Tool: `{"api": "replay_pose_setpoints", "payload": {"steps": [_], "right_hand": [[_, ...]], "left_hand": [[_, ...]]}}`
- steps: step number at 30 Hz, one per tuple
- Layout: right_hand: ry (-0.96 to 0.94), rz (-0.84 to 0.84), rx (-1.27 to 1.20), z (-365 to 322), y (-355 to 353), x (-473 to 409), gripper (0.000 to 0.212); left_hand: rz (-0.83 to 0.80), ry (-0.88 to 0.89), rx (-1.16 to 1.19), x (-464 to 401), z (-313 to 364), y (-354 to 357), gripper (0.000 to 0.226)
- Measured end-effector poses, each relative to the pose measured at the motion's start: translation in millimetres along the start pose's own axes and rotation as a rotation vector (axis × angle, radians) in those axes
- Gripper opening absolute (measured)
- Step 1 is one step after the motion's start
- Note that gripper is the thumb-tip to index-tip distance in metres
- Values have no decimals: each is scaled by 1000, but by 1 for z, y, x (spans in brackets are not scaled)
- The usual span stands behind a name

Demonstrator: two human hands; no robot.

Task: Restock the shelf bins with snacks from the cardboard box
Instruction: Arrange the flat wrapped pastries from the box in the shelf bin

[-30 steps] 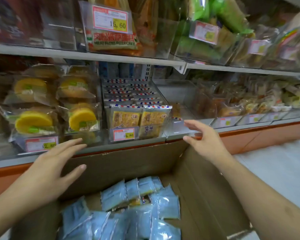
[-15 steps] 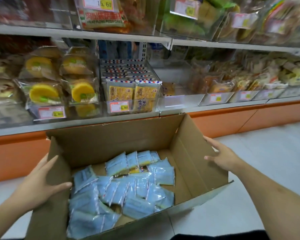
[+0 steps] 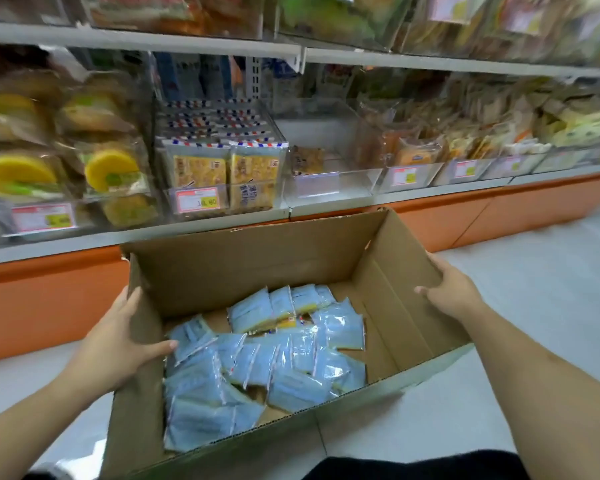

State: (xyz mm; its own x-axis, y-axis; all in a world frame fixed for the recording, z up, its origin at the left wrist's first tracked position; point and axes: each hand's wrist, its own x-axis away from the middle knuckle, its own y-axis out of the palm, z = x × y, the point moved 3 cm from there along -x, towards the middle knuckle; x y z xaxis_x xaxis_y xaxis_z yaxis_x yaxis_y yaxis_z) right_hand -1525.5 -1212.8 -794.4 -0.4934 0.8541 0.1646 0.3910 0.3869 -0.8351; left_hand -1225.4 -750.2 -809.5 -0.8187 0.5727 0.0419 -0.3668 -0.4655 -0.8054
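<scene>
We begin with the shelf (image 3: pixel 291 216), which runs across the view above an orange base; its clear bins hold packaged snacks, and one bin (image 3: pixel 329 181), just right of the yellow cracker packs (image 3: pixel 222 174), looks nearly empty, with only a single dark packet at its left. Below and in front of it sits the cardboard box (image 3: pixel 257 268) on the pale floor (image 3: pixel 534 306), open at the top, its long axis running from near left to far right. That nearly empty bin lies up and ahead of the box, slightly right of its middle, so we judge our right hand the closer one for filling it.

Inside the box, the pale blue snack packets (image 3: pixel 267 362) lie in a loose heap toward the near left end, closer to our left hand (image 3: pixel 118 344). That hand grips the box's left wall, thumb inside near the packets, fingers outside. Our right hand (image 3: pixel 447 292) clasps the right wall's top edge, fingers curled over it. Neither holds a packet; no restocking has started, so one hand must let go to reach in.
</scene>
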Motion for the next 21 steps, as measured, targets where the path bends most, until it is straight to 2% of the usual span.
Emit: {"api": "replay_pose_setpoints", "payload": {"steps": [7,9,13,21], "right_hand": [[63,172,84,29,-13,-22,70],[83,217,144,34,-12,-28,74],[62,175,177,33,-6,-29,91],[-114,1,-53,-13,0,19,89]], "left_hand": [[-35,14,38,-20,34,45,129],[-56,-3,35,-27,38,57,131],[-49,6,27,-37,50,77,128],[-171,-21,14,-38,81,70,120]]}}
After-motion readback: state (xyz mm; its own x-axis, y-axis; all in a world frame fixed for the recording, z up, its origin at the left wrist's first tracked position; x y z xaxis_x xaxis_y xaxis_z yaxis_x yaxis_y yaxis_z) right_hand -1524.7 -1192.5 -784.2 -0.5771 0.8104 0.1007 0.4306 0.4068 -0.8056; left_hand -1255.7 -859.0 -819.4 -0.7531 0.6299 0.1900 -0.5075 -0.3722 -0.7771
